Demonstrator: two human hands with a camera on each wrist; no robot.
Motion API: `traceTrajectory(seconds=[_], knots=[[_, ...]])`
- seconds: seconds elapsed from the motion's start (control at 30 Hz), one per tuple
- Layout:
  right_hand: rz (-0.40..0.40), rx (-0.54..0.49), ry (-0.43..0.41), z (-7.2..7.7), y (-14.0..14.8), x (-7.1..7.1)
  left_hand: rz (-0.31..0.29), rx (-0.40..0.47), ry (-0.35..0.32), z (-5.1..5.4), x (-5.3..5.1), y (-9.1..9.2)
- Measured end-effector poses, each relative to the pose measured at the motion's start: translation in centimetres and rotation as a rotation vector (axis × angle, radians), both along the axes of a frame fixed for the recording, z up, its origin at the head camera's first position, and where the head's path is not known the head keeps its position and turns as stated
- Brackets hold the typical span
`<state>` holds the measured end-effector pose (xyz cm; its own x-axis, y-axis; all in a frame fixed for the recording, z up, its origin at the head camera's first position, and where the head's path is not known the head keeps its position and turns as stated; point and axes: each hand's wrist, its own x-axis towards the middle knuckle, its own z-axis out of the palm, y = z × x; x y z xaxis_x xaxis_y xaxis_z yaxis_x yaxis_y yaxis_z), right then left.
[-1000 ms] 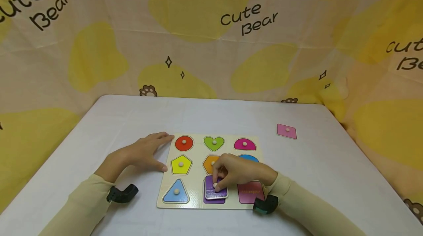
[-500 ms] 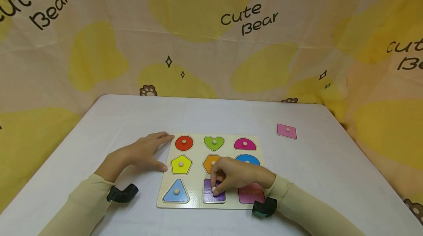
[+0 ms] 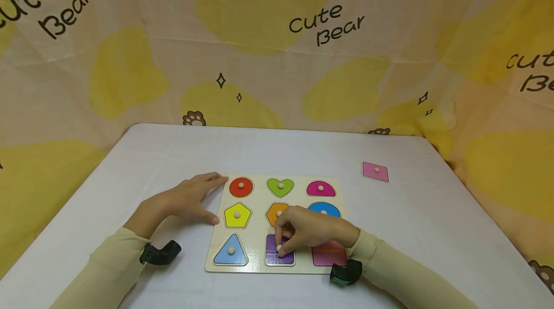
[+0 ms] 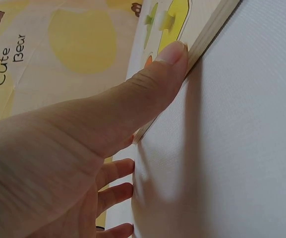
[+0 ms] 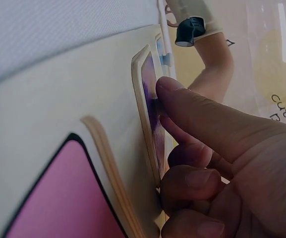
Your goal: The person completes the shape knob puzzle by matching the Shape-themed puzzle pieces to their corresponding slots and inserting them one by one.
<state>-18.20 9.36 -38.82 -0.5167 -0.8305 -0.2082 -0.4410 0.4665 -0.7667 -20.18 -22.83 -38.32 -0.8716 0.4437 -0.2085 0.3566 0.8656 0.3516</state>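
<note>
A wooden shape-puzzle board point(image 3: 216, 267) lies on the white table. My right hand point(image 3: 307, 226) pinches the small knob of the purple square puzzle piece point(image 3: 272, 260) between thumb and forefinger. That square lines up with the bottom middle slot; whether it sits fully flush I cannot tell. At the board's left edge, my left hand point(image 3: 186, 200) rests with fingers spread, and its thumb point(image 4: 170, 57) touches the wooden side. Beyond the board, at the right, a pink parallelogram-like puzzle piece point(image 3: 372, 172) lies flat on the table.
Knobbed pieces fill other slots, among them a red circle point(image 3: 235, 189), a green heart point(image 3: 277, 190), a yellow pentagon point(image 3: 231, 221) and a blue triangle point(image 3: 237, 257). The bottom right pink slot point(image 3: 326, 255) shows its printed base. A patterned cloth point(image 3: 259, 20) hangs behind the table.
The purple square was tilted and offset above its slot; my right hand has lowered it and shifted it slightly left into line with the slot. My left hand has stayed still.
</note>
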Motion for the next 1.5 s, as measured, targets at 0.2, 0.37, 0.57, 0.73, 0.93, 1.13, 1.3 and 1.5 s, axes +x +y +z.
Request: traceTrajectory(seconds=[0.2,0.37,0.57,0.73,0.93,1.13,1.3,1.5], knots=[[0.002,0.0,0.0,0.1,0.0,0.0,0.003,0.004,-0.006,0.0,-0.1,0.0],[-0.003,0.011,-0.005,0.0,0.0,0.0,0.007,0.008,-0.006,-0.1,-0.1,0.0],[0.003,0.021,-0.009,0.0,0.0,0.0,0.013,0.006,-0.006,-0.2,-0.2,-0.1],[0.002,0.034,-0.006,0.1,-0.1,0.0,-0.006,0.01,0.002,-0.1,-0.2,-0.1],[0.002,0.033,-0.007,0.1,-0.1,0.0,-0.011,0.008,0.0,0.0,-0.2,-0.1],[0.014,-0.004,-0.019,0.2,0.1,-0.4,-0.007,0.007,0.0,0.0,-0.2,0.0],[-0.021,-0.049,-0.023,0.7,0.7,-1.1,-0.003,0.009,-0.003,0.1,-0.1,0.0],[-0.052,-0.11,0.032,1.9,2.0,-2.5,0.012,0.006,-0.006,-0.1,-0.1,-0.1]])
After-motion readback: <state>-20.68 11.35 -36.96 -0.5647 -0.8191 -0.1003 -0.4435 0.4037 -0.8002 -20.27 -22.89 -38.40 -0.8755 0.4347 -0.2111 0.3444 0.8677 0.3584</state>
